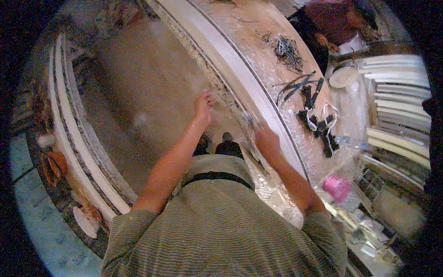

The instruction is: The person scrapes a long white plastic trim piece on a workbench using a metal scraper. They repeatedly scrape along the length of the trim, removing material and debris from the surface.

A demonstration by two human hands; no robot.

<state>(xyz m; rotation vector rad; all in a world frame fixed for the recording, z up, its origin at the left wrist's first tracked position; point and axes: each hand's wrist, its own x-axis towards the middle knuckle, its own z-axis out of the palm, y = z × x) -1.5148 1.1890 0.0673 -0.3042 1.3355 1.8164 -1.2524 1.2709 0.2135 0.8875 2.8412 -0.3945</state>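
Observation:
A long white moulding (230, 53) with a rough, crusted near edge runs diagonally along the right-hand worktable, its lines bent by the lens. My right hand (266, 140) is closed at that near edge, smeared by motion. A small dark shape shows just past its fingers, too blurred to name. Over the floor, to the left of the moulding, my left hand (203, 106) hangs with its fingers curled in. Nothing shows in it.
Black strips with white ties (318, 122) and a tangle of thin strands (287, 53) lie on the worktable. A pink roll (337, 188) and stacked pale lengths (399, 108) are at right. Another person (334, 23) is at upper right. Long white pieces (74, 124) line the left.

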